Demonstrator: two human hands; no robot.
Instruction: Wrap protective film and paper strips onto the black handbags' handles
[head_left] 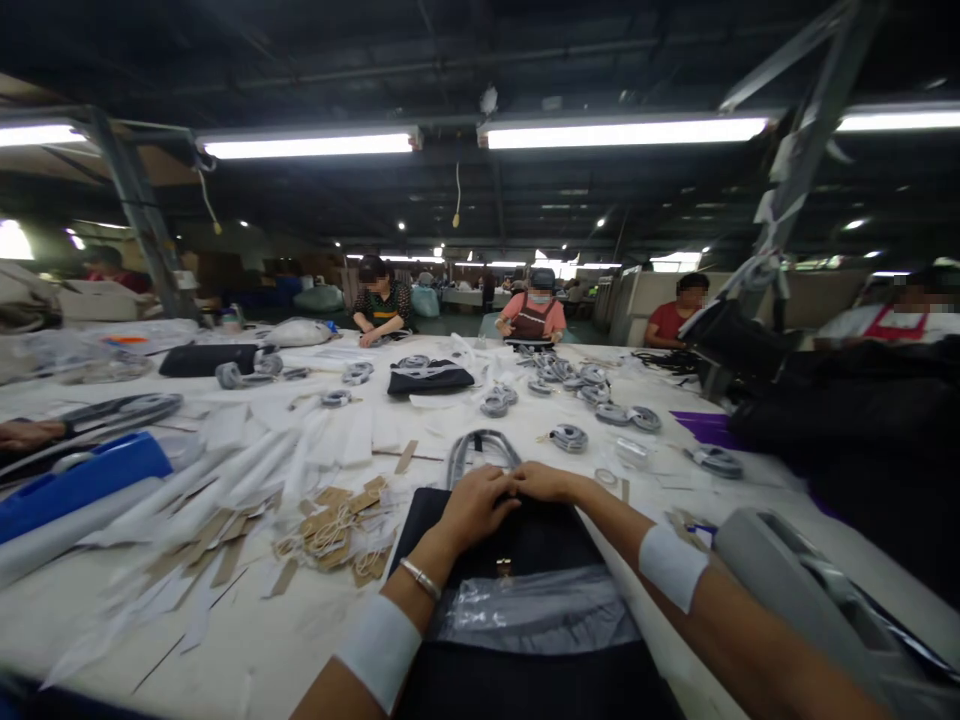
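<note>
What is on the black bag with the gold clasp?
A translucent plastic sheet below the clasp, plus the left hand and right hand; what they cover is hidden.

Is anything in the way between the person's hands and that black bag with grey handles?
Nothing visible is in the way: the left hand and right hand both rest at the top of the black bag with grey handles. Clear plastic film lies lower, below the gold-coloured metal clasp, away from the fingers.

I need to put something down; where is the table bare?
The table looks bare between brown tags and left forearm, with a smaller patch between rightmost coil and grey dispenser. More coils crowd the far middle; white strips, the left.
</note>
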